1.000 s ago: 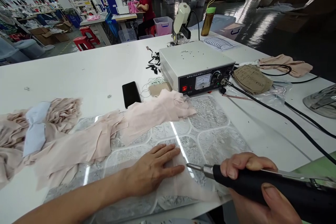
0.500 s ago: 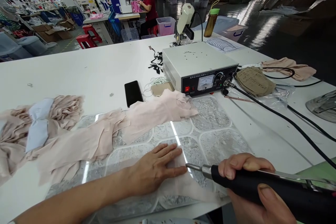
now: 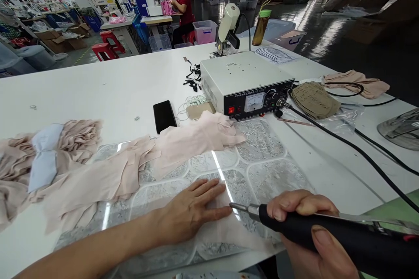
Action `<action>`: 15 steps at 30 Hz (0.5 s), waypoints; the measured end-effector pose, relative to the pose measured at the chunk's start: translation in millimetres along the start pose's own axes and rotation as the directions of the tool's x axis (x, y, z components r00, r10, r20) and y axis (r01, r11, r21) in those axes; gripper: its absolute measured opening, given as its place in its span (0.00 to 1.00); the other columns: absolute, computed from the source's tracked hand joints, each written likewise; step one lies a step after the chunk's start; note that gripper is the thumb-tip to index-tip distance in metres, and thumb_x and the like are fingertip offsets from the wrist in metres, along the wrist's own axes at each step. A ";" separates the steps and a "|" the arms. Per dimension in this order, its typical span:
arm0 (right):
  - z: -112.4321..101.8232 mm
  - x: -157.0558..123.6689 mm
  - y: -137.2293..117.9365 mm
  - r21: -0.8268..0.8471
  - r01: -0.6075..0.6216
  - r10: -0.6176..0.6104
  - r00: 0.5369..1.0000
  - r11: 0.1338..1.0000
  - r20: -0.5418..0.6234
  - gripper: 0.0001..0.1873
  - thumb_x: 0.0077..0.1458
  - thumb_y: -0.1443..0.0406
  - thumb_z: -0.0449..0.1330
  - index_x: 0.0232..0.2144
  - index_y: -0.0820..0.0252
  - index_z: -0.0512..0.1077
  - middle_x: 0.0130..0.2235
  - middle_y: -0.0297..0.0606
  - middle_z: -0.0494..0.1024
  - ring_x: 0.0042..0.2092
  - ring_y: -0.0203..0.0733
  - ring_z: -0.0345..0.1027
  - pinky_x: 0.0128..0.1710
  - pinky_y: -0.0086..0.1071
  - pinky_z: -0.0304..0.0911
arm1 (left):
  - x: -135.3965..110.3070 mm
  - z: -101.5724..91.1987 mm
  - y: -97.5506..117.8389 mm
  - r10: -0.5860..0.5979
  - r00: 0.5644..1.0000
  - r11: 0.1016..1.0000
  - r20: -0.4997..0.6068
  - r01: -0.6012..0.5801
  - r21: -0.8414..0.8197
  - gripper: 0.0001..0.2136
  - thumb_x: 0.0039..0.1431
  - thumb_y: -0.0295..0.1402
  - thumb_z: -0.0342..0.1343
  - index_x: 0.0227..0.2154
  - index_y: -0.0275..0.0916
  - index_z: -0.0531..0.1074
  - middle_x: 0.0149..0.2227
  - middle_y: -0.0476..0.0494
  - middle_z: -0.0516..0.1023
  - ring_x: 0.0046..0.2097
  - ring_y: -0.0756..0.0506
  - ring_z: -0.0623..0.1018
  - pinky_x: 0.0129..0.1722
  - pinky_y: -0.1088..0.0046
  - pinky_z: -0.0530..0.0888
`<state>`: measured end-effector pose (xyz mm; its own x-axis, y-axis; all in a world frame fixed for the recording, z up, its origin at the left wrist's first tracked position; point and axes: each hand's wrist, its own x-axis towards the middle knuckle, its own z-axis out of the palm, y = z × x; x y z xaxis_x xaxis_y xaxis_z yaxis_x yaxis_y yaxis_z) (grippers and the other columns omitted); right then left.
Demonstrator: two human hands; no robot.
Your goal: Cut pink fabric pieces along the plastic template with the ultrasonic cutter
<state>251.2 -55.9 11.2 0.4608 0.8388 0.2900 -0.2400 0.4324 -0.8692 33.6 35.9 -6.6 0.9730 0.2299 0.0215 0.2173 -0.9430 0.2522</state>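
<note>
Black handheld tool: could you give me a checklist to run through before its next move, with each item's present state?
1. Black handheld tool gripped by the right hand: ok.
2. Left hand lying on the sheer pink fabric: ok.
3. Tool tip well clear of the left thumb: not ok; it looks right beside the thumb's end.
4. Tip touching the fabric: cannot tell.
5. Patterned mat beneath the fabric: ok.
6. Control box settings right: cannot tell; the dial markings are too small.
</note>
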 end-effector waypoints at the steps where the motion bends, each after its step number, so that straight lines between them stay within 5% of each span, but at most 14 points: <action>1: 0.3 0.9 0.2 0.005 0.006 -0.006 1.000 1.000 0.003 0.05 0.55 0.61 0.56 0.31 0.56 0.69 0.29 0.36 0.69 0.27 0.37 0.64 0.27 0.36 0.68 | 0.1 0.1 -0.1 0.000 1.000 1.000 0.004 0.000 0.001 0.27 0.59 0.21 0.50 0.60 0.46 0.60 0.64 0.32 0.57 0.65 0.33 0.59 0.59 0.50 0.63; 15: -26.1 -16.2 -2.9 0.215 -0.044 0.063 0.995 0.976 -0.080 0.08 0.52 0.60 0.57 0.32 0.58 0.71 0.29 0.34 0.69 0.25 0.34 0.65 0.24 0.32 0.67 | 1.2 -6.6 5.1 -0.002 0.999 0.998 0.048 -0.001 0.064 0.27 0.60 0.18 0.46 0.61 0.42 0.58 0.65 0.31 0.53 0.66 0.33 0.55 0.60 0.49 0.62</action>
<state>266.8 -79.3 -1.5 0.5120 0.8350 0.2017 -0.4380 0.4557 -0.7749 35.4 32.9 1.2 0.9752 0.2198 -0.0250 0.2205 -0.9568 0.1894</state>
